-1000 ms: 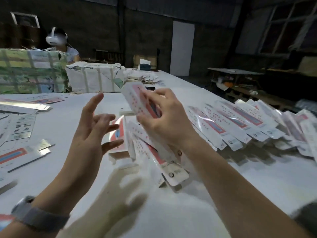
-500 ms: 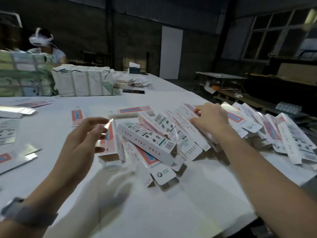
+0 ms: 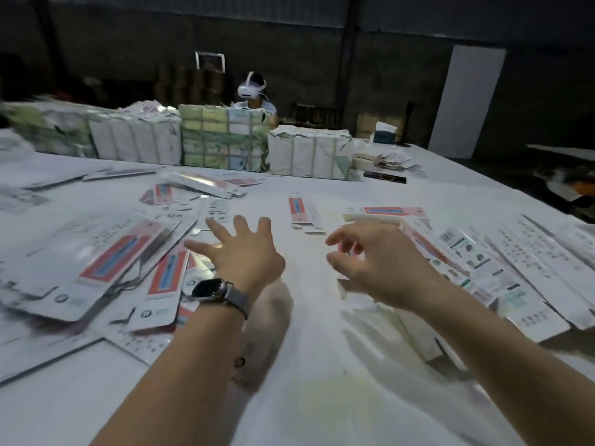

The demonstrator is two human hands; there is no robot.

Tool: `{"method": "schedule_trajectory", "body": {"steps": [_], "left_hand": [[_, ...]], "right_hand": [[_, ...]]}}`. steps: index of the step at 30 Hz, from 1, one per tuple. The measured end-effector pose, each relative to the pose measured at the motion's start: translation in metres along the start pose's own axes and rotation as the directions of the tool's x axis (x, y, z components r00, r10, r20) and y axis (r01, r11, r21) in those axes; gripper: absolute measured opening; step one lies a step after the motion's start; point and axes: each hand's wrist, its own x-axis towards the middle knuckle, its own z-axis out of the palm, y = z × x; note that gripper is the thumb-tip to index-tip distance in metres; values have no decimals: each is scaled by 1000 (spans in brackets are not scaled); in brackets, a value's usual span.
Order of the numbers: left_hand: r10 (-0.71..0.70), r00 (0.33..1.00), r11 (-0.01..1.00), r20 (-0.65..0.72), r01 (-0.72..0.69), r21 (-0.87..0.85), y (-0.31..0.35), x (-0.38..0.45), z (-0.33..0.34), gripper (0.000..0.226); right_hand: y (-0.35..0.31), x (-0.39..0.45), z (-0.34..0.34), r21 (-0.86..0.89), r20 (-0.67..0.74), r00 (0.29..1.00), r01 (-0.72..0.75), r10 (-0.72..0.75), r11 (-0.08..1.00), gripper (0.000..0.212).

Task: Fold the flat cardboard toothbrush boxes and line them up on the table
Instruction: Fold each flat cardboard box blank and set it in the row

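Note:
Flat white and red toothbrush boxes (image 3: pixel 106 268) lie in a loose pile at the left of the white table (image 3: pixel 322 365). Folded boxes (image 3: pixel 476 265) lean in a row at the right. My left hand (image 3: pixel 244 252), with a watch on the wrist, reaches forward with fingers spread, just right of the flat pile and holding nothing. My right hand (image 3: pixel 376 262) hovers beside the near end of the folded row, fingers loosely bent and empty. One flat box (image 3: pixel 301 212) lies alone beyond both hands.
Strapped bundles of flat packs (image 3: pixel 222 140) stand along the far side of the table. A person wearing a headset (image 3: pixel 252 91) sits behind them. A dark phone (image 3: pixel 384 177) and a tissue box (image 3: pixel 386 132) lie at the back right.
My right hand set the folded box into the row and pulled back empty. The view swung left toward the flat pile, and my left hand stretched forward with spread fingers.

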Motion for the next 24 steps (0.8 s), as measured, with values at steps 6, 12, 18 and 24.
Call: {"method": "schedule_trajectory", "body": {"steps": [6, 12, 18, 24], "left_hand": [[-132, 979, 990, 155, 138, -31, -35, 7, -11, 57], [-30, 995, 999, 98, 29, 20, -37, 3, -5, 61], [108, 990, 993, -90, -112, -43, -33, 4, -7, 54], [181, 904, 868, -388, -332, -369, 0, -4, -24, 57]], "right_hand": [[-15, 10, 33, 136, -32, 999, 48, -44, 989, 15], [3, -5, 41, 207, -44, 999, 30, -22, 978, 11], [9, -2, 31, 451, -154, 979, -48, 131, 891, 24], [14, 4, 25, 732, -141, 945, -102, 296, 674, 20]]}}
